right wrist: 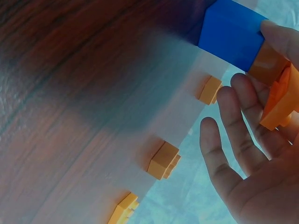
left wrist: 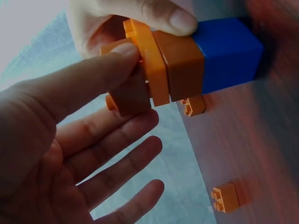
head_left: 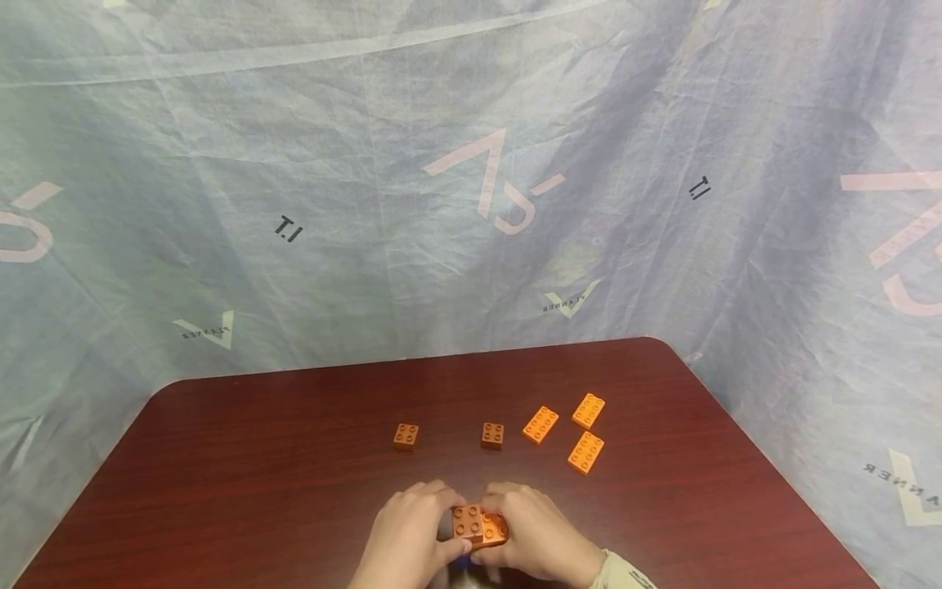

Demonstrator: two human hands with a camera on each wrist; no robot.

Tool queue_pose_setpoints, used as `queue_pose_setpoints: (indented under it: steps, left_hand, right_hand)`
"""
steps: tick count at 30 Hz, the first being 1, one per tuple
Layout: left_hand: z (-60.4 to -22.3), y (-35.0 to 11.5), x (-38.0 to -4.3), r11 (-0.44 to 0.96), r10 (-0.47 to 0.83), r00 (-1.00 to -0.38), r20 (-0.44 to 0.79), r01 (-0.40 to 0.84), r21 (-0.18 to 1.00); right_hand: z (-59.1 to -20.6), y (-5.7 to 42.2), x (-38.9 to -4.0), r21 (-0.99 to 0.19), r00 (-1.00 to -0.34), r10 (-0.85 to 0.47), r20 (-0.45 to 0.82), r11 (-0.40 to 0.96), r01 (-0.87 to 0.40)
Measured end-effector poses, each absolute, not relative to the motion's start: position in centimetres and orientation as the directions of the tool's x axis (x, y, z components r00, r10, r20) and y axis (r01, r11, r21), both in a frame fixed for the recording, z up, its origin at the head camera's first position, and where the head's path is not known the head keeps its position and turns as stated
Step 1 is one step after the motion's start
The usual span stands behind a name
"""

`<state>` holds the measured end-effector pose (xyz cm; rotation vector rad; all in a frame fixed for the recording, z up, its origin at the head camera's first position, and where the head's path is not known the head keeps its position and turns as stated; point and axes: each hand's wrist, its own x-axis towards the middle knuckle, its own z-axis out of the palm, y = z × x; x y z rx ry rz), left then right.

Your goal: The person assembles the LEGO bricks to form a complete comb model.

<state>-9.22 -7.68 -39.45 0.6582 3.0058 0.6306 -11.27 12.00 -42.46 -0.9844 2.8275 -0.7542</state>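
Note:
Near the front edge of the table, both hands meet at a small stack of toy bricks. My left hand pinches a brown square brick between thumb and fingers, over one end of an orange flat brick. A thin gap shows between these two in the left wrist view. Beneath the orange piece sits another brown brick, and a blue brick forms the base on the table. My right hand grips the stack from the right, its thumb at the lower brown and blue bricks; its other fingers are spread.
Two loose brown bricks, one on the left and one nearer the middle, lie beyond the hands. Farther right are three orange flat bricks. A printed grey cloth hangs around the dark red table.

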Motion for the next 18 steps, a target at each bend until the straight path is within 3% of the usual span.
queue_pose_setpoints:
  steps: [7, 18]
  left_hand:
    - [-39.48, -7.76, -9.33, 0.841, 0.405, -0.912, 0.057, 0.396, 0.369]
    - [-39.37, -7.16, -9.14, 0.827, 0.449, -0.879, 0.162, 0.477, 0.297]
  right_hand:
    - [-42.36, 11.9, -11.3, -0.451, -0.793, -0.599, 0.11, 0.681, -0.577]
    - [-42.26, 11.95, -11.35, -0.441, -0.788, -0.605, 0.117, 0.679, -0.587]
